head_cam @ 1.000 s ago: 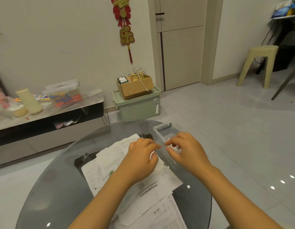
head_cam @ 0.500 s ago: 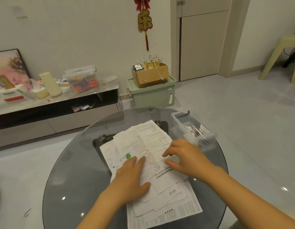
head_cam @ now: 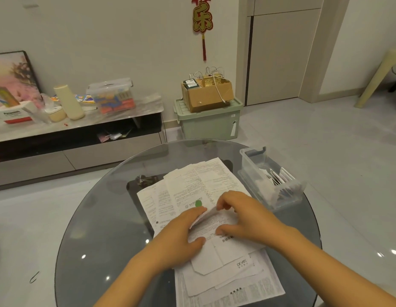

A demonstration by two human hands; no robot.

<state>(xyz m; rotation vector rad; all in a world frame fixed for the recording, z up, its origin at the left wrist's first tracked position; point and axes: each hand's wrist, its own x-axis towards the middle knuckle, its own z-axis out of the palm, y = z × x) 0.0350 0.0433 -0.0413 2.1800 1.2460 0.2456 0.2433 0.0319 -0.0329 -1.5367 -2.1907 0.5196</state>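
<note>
Both your hands are on the pile of printed papers point(head_cam: 192, 185) in the middle of the round glass table point(head_cam: 99, 218). Your left hand point(head_cam: 179, 240) has its fingers tucked under the raised left edge of the top sheet point(head_cam: 211, 222), thumb pressing down on it from above, so it's a pinch. Your right hand point(head_cam: 250, 220) curls its fingers over the sheet's far edge, thumb flat on the print, gripping too. The sheet bows up between them, just below the green dot point(head_cam: 198, 204). The clear plastic box point(head_cam: 254, 173) sits just beside the pile, to the right.
</note>
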